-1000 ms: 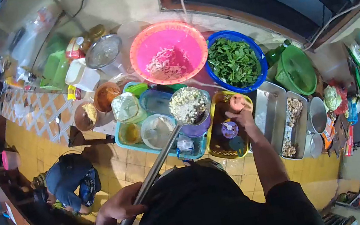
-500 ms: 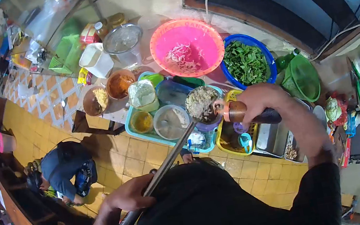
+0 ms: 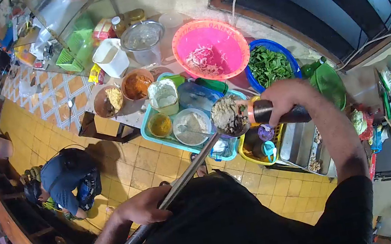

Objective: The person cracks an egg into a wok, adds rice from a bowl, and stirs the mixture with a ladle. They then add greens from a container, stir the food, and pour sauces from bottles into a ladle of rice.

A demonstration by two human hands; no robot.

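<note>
My left hand [image 3: 145,206] is closed around the long metal handle of a ladle [image 3: 184,179], which slants up and away from my body. The ladle's bowl is heaped with a pale, grainy food [image 3: 223,109] that has dark brown patches on its right side. In my right hand [image 3: 285,99] a dark bottle [image 3: 262,112] lies nearly on its side, its mouth at the ladle's right edge. Below sit a light blue tray [image 3: 153,138] of tubs and a yellow basket [image 3: 259,160].
A pink basin [image 3: 230,38] and a blue basin of green leaves [image 3: 269,65] stand along the wall. Two brown bowls, one a bowl of orange-red paste [image 3: 137,85], are on the left. Metal trays [image 3: 294,141] lie right. A crouching person [image 3: 71,181] is on the yellow-tiled floor.
The bottle and ladle have shifted slightly right together. More dark brown shows on the food in the ladle. My view has turned a little, and the crouching person stays low.
</note>
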